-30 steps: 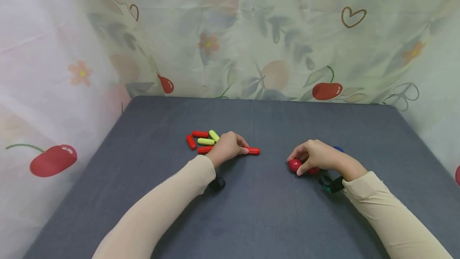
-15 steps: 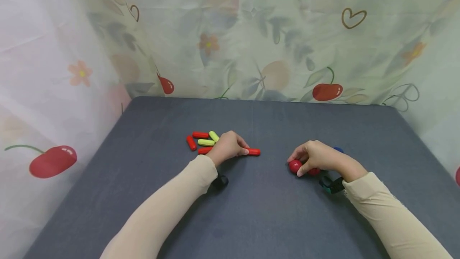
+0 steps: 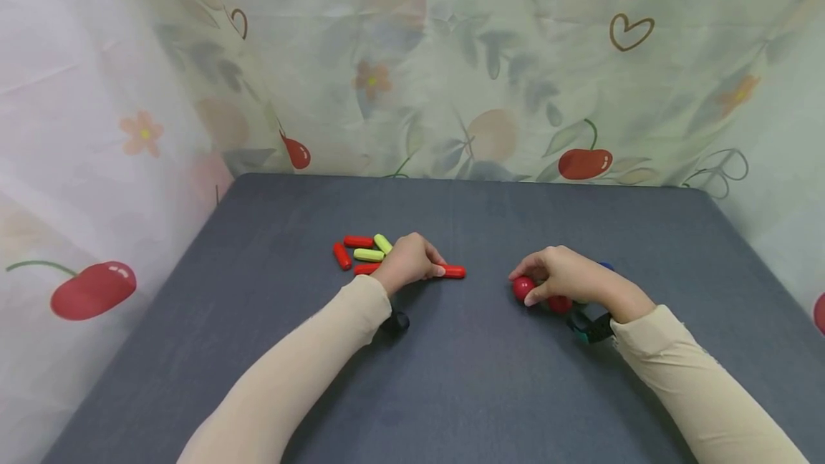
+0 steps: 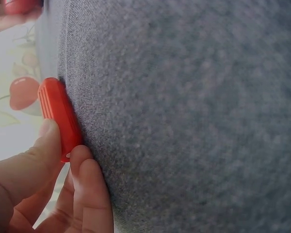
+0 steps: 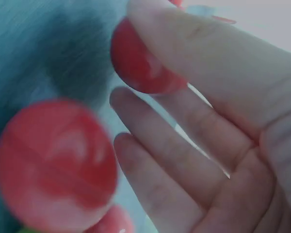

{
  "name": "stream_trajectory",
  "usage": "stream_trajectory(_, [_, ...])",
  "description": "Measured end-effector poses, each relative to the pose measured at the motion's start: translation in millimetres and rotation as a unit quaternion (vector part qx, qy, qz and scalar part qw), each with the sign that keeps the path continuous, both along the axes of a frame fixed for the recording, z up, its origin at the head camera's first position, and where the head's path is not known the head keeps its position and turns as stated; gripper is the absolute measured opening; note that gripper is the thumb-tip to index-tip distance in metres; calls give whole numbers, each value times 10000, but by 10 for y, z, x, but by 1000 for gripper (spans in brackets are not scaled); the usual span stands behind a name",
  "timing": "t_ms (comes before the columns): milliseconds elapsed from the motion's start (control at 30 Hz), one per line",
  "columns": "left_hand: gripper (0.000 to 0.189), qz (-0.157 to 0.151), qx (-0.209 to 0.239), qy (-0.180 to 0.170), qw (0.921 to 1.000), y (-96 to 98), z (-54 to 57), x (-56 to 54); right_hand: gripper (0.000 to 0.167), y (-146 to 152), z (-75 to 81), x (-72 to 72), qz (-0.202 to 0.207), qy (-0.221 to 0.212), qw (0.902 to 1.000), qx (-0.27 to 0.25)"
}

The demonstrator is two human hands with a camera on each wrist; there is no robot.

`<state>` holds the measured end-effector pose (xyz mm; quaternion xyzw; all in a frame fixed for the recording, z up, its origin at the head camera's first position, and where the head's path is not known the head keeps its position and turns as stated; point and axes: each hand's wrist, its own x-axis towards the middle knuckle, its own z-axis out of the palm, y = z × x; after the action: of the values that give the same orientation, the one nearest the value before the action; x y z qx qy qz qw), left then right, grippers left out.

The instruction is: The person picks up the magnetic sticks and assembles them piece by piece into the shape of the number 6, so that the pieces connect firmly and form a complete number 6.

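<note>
Near the middle of the table, my left hand (image 3: pixel 409 263) pinches a short red ridged stick with rounded ends (image 3: pixel 455 272) between thumb and fingers. In the left wrist view the red stick (image 4: pixel 58 109) lies against the grey cloth. To the right, my right hand (image 3: pixel 568 279) holds a shiny red ball (image 3: pixel 523 288) between thumb and fingers. The right wrist view shows that held ball (image 5: pixel 138 58) above the cloth. A second red ball (image 3: pixel 559 304) rests under the right hand, apart from its fingers. Part of a third red ball (image 5: pixel 114 221) shows behind it.
Left of the left hand lie red sticks (image 3: pixel 359 241) and yellow sticks (image 3: pixel 369 255), partly covered by that hand. A blue thing (image 3: pixel 606 266) and a bit of green (image 5: pixel 26 230) peek out near the right hand. A patterned curtain (image 3: pixel 451 92) borders the grey table (image 3: pixel 451 392).
The right hand has risen slightly and moved a little left with the red ball, baring more of the second ball. The left hand and its red stick look unmoved.
</note>
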<state>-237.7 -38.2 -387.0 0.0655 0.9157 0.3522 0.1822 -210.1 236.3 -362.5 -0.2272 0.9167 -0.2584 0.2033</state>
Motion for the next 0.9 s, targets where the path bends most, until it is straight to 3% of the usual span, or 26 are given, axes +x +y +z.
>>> stream_trajectory(267, [14, 24, 32, 1, 10000, -3, -2, -9, 44, -216, -10, -2, -723, 522, 9958, -220])
stream_trajectory(533, [14, 80, 50, -42, 9999, 4, 5, 0, 48, -480, -201, -20, -1441, 334, 9873, -587])
stream_trajectory(900, [14, 111, -70, 71, 9999, 2, -1, -8, 36, -703, -324, -28, -1674, 434, 9791, -1065])
